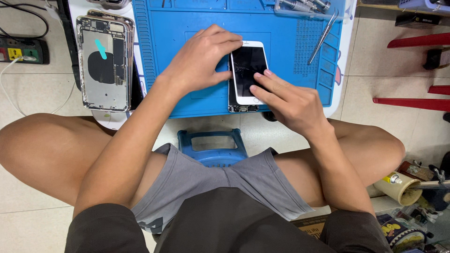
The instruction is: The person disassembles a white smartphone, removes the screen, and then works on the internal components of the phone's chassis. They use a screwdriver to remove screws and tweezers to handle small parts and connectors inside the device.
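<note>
Smartphone point(248, 70), white-framed with a glossy black glass face webbed by fine cracks, lay lengthwise on a blue silicone repair mat point(178, 56), slightly askew over a second dark phone body point(241, 108) peeking out at its lower edge. Left hand point(201, 61) arched over the phone's upper left corner, fingers curled down onto the white bezel and thumb pressed against the left side; steadied rather than clasped, nothing wrapped inside the palm. Right hand point(286, 100) lay flatter, two fingertips point(258, 75) pushed onto the glass near the middle, remaining fingers folded back loosely (no tool seen in either hand). Mat moulded with shallow rectangular trays along the top and a dimpled grid patch point(307, 47) at the right; thin steel tweezers point(322, 37), pointed and slightly sprung, rested diagonally there. Clear plastic tray point(304, 7) with shiny cylindrical metal parts sat at the mat's upper right edge. Opened phone housing point(104, 63), bare metal with a black coil patch and a small teal strip, lay well apart on the left over a white tabletop point(105, 119). Blue plastic stool point(213, 147) showed between bare knees, grey fabric shorts below. Power strip point(21, 50) with a white cable lay on pale floor tiles at far left; cream-coloured cup point(398, 187) stood near the right knee.
</note>
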